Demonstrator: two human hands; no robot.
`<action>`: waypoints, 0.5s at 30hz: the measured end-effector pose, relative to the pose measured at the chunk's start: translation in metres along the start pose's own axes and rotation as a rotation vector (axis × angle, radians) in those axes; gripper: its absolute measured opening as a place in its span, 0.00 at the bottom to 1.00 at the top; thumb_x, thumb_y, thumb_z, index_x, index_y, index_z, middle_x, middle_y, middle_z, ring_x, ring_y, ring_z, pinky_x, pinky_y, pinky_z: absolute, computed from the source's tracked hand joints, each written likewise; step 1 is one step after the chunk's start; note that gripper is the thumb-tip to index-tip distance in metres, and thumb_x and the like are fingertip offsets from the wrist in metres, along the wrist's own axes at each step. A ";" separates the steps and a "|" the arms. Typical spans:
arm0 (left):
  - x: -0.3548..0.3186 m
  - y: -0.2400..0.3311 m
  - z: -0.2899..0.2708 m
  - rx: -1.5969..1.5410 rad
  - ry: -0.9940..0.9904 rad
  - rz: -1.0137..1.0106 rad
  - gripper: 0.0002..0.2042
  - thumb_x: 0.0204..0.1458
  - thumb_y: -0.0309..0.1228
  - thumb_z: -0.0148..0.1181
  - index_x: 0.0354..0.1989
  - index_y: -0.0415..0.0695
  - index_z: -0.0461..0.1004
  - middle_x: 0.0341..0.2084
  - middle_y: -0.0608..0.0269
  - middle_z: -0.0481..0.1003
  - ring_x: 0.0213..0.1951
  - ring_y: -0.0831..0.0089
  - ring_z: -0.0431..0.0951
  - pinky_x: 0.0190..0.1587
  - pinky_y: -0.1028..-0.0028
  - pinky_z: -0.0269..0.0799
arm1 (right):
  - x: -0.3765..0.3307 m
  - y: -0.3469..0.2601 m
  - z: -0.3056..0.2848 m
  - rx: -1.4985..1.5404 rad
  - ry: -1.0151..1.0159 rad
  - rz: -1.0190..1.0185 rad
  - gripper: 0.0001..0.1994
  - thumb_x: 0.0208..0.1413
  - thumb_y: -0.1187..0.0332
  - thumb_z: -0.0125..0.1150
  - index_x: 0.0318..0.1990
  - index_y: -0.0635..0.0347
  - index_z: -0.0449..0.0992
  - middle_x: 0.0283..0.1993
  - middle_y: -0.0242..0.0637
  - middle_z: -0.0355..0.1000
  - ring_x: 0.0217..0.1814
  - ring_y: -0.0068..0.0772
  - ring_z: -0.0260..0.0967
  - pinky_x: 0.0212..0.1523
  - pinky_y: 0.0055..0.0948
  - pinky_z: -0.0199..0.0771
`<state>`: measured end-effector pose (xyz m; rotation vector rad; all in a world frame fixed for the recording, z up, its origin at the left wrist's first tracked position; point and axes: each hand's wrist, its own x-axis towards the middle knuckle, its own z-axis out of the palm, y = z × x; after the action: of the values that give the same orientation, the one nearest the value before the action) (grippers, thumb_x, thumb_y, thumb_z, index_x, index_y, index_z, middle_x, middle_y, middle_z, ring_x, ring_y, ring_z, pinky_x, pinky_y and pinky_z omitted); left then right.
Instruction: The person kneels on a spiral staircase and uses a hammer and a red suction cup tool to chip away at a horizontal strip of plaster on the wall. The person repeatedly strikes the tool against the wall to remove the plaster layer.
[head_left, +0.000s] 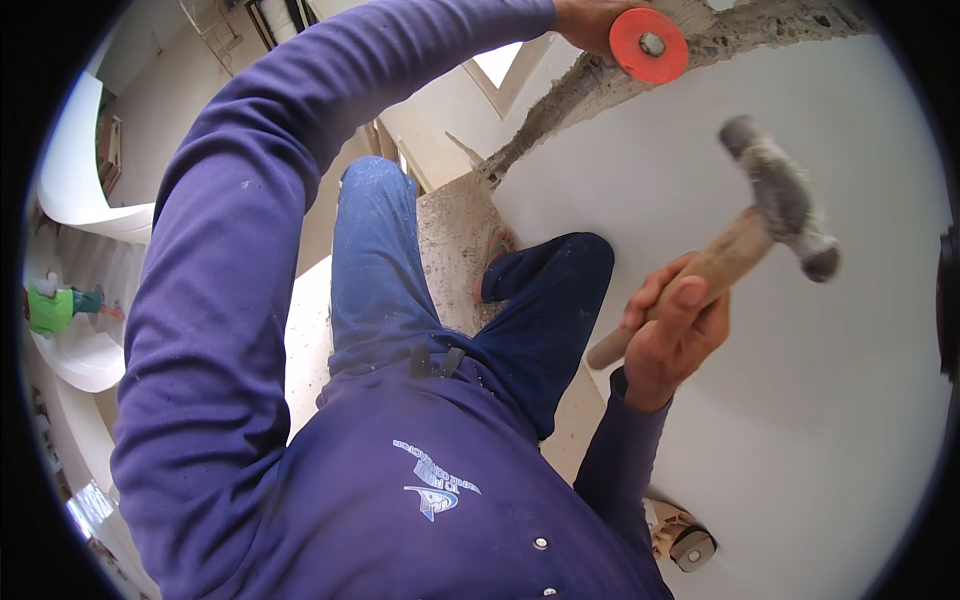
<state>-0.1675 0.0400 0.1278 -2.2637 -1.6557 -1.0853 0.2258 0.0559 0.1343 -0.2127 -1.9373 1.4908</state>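
Chiselling a groove along the white wall [800, 400]: L hand [590, 20] fist shut on chisel w/ orange guard [648, 45] at the broken channel, R hand [675, 330] clamps hammer [760, 215], raised. Next, I judge: square blow onto chisel head.

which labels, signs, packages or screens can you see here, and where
Printed emblem: on the chest of the purple shirt, small, light blue and white, with curved lettering above.
No packages, signs or screens in view.
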 end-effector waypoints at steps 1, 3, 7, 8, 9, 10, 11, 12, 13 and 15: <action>-0.001 -0.002 0.005 0.022 0.039 0.027 0.22 0.50 0.39 0.76 0.51 0.46 0.79 0.46 0.53 0.80 0.48 0.57 0.80 0.53 0.58 0.75 | 0.011 0.000 0.005 0.039 0.043 -0.119 0.20 0.71 0.54 0.57 0.35 0.64 0.69 0.21 0.29 0.65 0.17 0.17 0.60 0.18 0.19 0.60; -0.001 -0.002 0.006 0.078 0.103 0.095 0.20 0.50 0.38 0.75 0.49 0.45 0.80 0.44 0.55 0.81 0.46 0.58 0.81 0.51 0.58 0.76 | 0.029 0.011 0.015 0.040 0.056 -0.210 0.20 0.71 0.54 0.57 0.34 0.63 0.69 0.21 0.29 0.66 0.17 0.18 0.60 0.19 0.19 0.60; 0.017 0.019 0.009 -0.094 -0.053 -0.093 0.20 0.51 0.38 0.74 0.50 0.45 0.79 0.46 0.55 0.81 0.48 0.59 0.81 0.53 0.60 0.75 | 0.077 0.047 0.014 -0.701 0.016 -0.357 0.19 0.71 0.55 0.56 0.33 0.61 0.70 0.22 0.28 0.64 0.17 0.20 0.60 0.19 0.19 0.60; 0.013 0.016 0.009 -0.087 -0.025 -0.072 0.21 0.51 0.38 0.75 0.51 0.45 0.79 0.46 0.55 0.81 0.49 0.59 0.81 0.53 0.61 0.75 | 0.075 0.042 0.016 -0.628 -0.002 -0.242 0.18 0.71 0.55 0.56 0.33 0.60 0.70 0.21 0.27 0.64 0.17 0.20 0.60 0.19 0.20 0.61; 0.011 0.014 0.014 -0.081 0.002 -0.049 0.21 0.50 0.38 0.75 0.51 0.45 0.79 0.47 0.55 0.81 0.49 0.59 0.81 0.54 0.61 0.75 | 0.070 0.031 0.014 -0.556 -0.019 -0.128 0.18 0.71 0.55 0.57 0.33 0.60 0.71 0.21 0.27 0.63 0.17 0.21 0.60 0.19 0.20 0.61; 0.013 0.011 0.013 -0.076 0.031 -0.020 0.22 0.50 0.39 0.75 0.52 0.45 0.78 0.47 0.55 0.81 0.50 0.59 0.80 0.54 0.61 0.75 | 0.065 0.015 0.012 -0.488 -0.033 -0.015 0.18 0.71 0.55 0.57 0.34 0.59 0.71 0.21 0.27 0.62 0.17 0.21 0.60 0.19 0.21 0.62; 0.010 0.009 0.012 -0.031 0.054 -0.015 0.23 0.50 0.38 0.75 0.53 0.45 0.78 0.48 0.55 0.81 0.50 0.59 0.80 0.54 0.61 0.75 | 0.053 -0.007 0.018 -0.326 0.019 -0.046 0.17 0.71 0.56 0.57 0.33 0.59 0.72 0.21 0.27 0.62 0.17 0.22 0.59 0.19 0.21 0.62; 0.011 0.007 0.012 0.009 0.073 -0.002 0.24 0.49 0.38 0.76 0.53 0.46 0.78 0.48 0.54 0.80 0.51 0.59 0.80 0.55 0.61 0.75 | 0.043 -0.025 0.023 -0.167 0.080 -0.074 0.17 0.71 0.56 0.57 0.33 0.59 0.72 0.21 0.28 0.61 0.17 0.22 0.59 0.19 0.22 0.62; 0.013 0.006 0.014 0.044 0.091 0.013 0.24 0.49 0.38 0.76 0.54 0.46 0.78 0.48 0.54 0.80 0.51 0.59 0.80 0.55 0.61 0.75 | 0.039 -0.031 0.019 -0.029 0.125 -0.236 0.15 0.70 0.59 0.56 0.32 0.59 0.72 0.22 0.28 0.62 0.17 0.22 0.57 0.19 0.22 0.62; 0.010 0.003 0.012 0.042 0.071 0.041 0.25 0.48 0.39 0.76 0.54 0.46 0.78 0.49 0.53 0.80 0.52 0.59 0.80 0.56 0.60 0.75 | 0.040 -0.032 0.026 0.019 0.128 -0.471 0.14 0.69 0.59 0.56 0.33 0.58 0.73 0.22 0.29 0.63 0.17 0.24 0.56 0.20 0.24 0.63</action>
<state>-0.1581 0.0528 0.1262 -2.1968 -1.5835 -1.0970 0.1887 0.0445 0.1766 0.1473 -1.7185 1.1523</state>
